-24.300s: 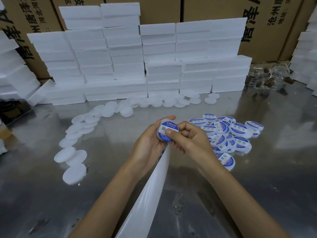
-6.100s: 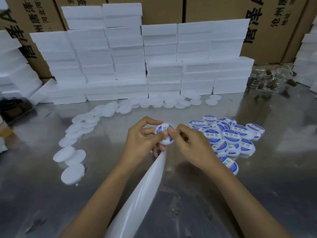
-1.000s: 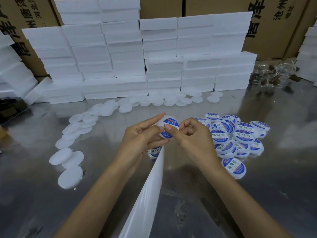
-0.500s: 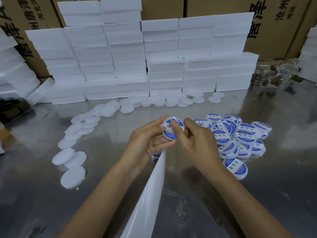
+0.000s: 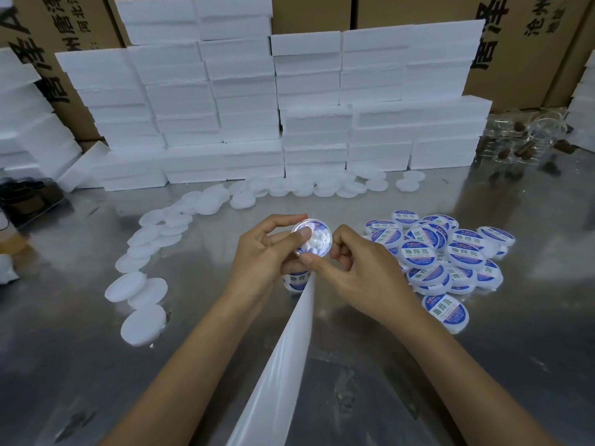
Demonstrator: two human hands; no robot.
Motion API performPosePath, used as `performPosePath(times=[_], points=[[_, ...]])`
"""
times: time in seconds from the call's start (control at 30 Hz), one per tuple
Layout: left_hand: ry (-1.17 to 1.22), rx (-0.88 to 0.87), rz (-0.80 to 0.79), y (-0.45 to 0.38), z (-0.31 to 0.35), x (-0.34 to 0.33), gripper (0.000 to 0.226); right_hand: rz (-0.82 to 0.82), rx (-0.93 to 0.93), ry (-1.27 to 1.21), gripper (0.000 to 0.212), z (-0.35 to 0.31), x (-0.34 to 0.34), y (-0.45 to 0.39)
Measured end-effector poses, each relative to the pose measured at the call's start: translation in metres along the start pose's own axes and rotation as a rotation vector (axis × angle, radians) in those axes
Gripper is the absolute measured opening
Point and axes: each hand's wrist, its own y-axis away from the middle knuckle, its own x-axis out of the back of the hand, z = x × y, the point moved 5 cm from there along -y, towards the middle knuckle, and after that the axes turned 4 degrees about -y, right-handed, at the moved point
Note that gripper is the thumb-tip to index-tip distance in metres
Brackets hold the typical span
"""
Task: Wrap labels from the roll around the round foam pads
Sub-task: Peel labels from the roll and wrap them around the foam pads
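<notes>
- Nearest us, the white label strip (image 5: 277,365) runs lengthwise from the frame's bottom edge up to our hands.
- Above the desk (image 5: 483,365), our left hand (image 5: 260,252) and right hand (image 5: 354,268) pinch one foam pad (image 5: 317,241) with curled fingers.
- Half a second ago its print read clearly; now the tilted face glares, so we judge we are rotating it to press the label down.
- Beyond: labelled pads (image 5: 444,252) right, bare pads (image 5: 145,246) left.
</notes>
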Motion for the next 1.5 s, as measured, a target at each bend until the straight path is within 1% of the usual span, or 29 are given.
performPosePath(times=[0.1,0.23,0.27,0.33,0.4,0.43,0.53,0.63,0.67,0.73,0.83,0.9,0.97,1.1,1.2,1.3,1.37,1.43,1.5], points=[[-0.025,-0.025,0.007,0.000,0.000,0.000,0.014,0.007,0.031,-0.030,0.048,-0.001,0.000,0.001],[-0.054,-0.034,-0.043,0.000,0.001,-0.002,0.016,0.057,0.100,-0.010,0.041,-0.002,0.004,-0.001],[-0.053,-0.031,-0.071,0.000,0.000,-0.003,0.019,0.077,0.100,-0.006,0.040,-0.001,0.005,-0.001],[-0.064,-0.031,-0.147,0.000,0.000,-0.007,0.033,0.088,0.090,-0.001,0.037,0.001,0.006,-0.003],[-0.101,-0.036,-0.211,0.000,-0.001,-0.010,0.045,0.060,0.079,0.012,0.036,0.003,0.004,-0.002],[-0.120,-0.041,-0.218,0.000,-0.001,-0.009,0.046,0.039,0.072,0.009,0.035,0.003,0.003,-0.002],[-0.136,-0.043,-0.137,0.000,0.001,-0.003,0.036,-0.017,0.043,-0.042,0.036,-0.001,0.001,0.001],[-0.112,-0.028,-0.027,0.000,0.000,0.003,0.014,-0.064,0.035,-0.060,0.039,-0.005,-0.003,0.001],[-0.122,-0.026,0.000,-0.001,-0.001,0.005,0.013,-0.068,0.034,-0.058,0.039,-0.006,-0.004,0.002],[-0.145,-0.033,0.012,-0.001,-0.002,0.005,0.018,-0.053,0.025,-0.060,0.037,-0.004,-0.006,0.001],[-0.134,-0.063,-0.043,0.000,0.000,-0.002,0.021,0.001,-0.006,-0.038,0.038,0.004,-0.002,-0.003],[-0.121,-0.082,-0.088,0.000,0.001,-0.007,0.025,0.061,-0.042,0.009,0.041,0.012,0.006,-0.006],[-0.106,-0.102,-0.101,-0.002,0.000,-0.008,0.032,0.132,-0.109,0.055,0.043,0.024,0.019,-0.010],[-0.123,-0.128,-0.013,-0.008,0.002,0.005,0.034,0.245,-0.281,0.267,0.045,0.058,0.059,-0.013],[-0.172,-0.134,0.070,-0.012,0.000,0.016,0.034,0.283,-0.404,0.411,0.049,0.082,0.083,-0.009],[-0.194,-0.126,0.166,-0.014,-0.004,0.026,0.035,0.294,-0.521,0.493,0.046,0.094,0.093,-0.003],[-0.133,-0.119,0.214,-0.016,-0.003,0.033,0.033,0.335,-0.484,0.491,0.043,0.088,0.092,-0.003],[-0.068,-0.133,0.263,-0.019,0.001,0.045,0.029,0.367,-0.346,0.466,0.042,0.067,0.080,-0.005],[-0.032,-0.127,0.335,-0.024,0.001,0.059,0.028,0.339,-0.188,0.430,0.037,0.041,0.058,-0.006]])
